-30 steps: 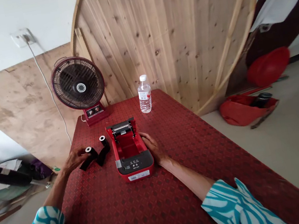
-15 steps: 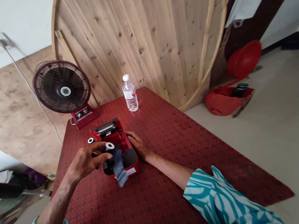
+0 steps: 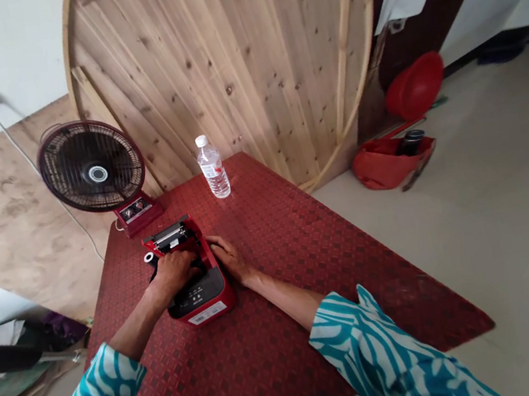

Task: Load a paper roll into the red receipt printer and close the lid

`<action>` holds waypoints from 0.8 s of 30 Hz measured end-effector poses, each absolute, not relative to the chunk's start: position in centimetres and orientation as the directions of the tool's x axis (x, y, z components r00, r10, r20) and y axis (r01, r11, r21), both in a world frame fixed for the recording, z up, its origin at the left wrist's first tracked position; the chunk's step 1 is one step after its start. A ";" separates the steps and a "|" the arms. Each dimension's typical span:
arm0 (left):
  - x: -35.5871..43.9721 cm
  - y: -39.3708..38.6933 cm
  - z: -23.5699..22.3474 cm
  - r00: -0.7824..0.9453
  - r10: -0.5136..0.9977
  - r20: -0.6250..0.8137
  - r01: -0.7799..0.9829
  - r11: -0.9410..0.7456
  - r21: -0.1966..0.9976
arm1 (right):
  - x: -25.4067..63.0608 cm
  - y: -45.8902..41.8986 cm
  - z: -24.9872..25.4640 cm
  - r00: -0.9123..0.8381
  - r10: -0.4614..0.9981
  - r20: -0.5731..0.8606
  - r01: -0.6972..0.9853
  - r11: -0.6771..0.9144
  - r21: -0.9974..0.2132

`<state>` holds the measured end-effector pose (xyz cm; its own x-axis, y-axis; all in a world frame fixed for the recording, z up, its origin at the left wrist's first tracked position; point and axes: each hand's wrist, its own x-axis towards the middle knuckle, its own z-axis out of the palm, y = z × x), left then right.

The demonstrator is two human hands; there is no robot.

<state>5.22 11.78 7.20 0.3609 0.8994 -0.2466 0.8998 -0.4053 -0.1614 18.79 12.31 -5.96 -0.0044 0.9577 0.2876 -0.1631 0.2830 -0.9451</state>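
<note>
A red and black label printer stands on the table with its lid tipped back. My left hand reaches down into its open compartment, fingers closed around a dark ribbon roll that is mostly hidden by the hand and the printer walls. Along the printer's right side lies my right hand, its fingers curled against the side wall and holding it. Another dark roll with a white core shows just left of the compartment, partly behind my left wrist.
A fan stands at the table's back left corner. Behind the printer is a water bottle. A round wooden board leans on the wall behind the red patterned table. A red bag and red basin are beyond, at right.
My left hand has gone from above the printer down into its compartment, taking the ribbon roll and its hanging dark strip out of sight. My right hand keeps its place on the printer's side.
</note>
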 end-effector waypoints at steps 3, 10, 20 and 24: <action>4.7 12.4 6.8 0.412 0.870 -0.271 0.885 -0.453 -0.106 | 18.6 12.6 -6.3 0.012 0.957 0.290 -0.173 0.287 -0.942; 1.2 9.8 9.0 0.500 0.862 -0.083 0.831 -0.451 0.325 | 18.8 12.3 -6.0 -0.003 0.960 0.281 -0.199 0.275 -0.941; 0.5 7.1 7.5 0.505 0.862 -0.032 0.773 -0.436 0.460 | 18.8 12.1 -5.9 0.011 0.965 0.262 -0.193 0.259 -0.946; 0.3 7.6 7.0 0.422 0.904 -0.074 0.780 -0.320 0.539 | 18.7 12.2 -5.9 0.018 0.963 0.268 -0.179 0.267 -0.947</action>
<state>0.27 7.58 6.99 0.4221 0.9035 -0.0744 0.7796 -0.3198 0.5385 18.71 12.15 -5.89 0.0183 0.9632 0.2682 -0.1786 0.2671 -0.9470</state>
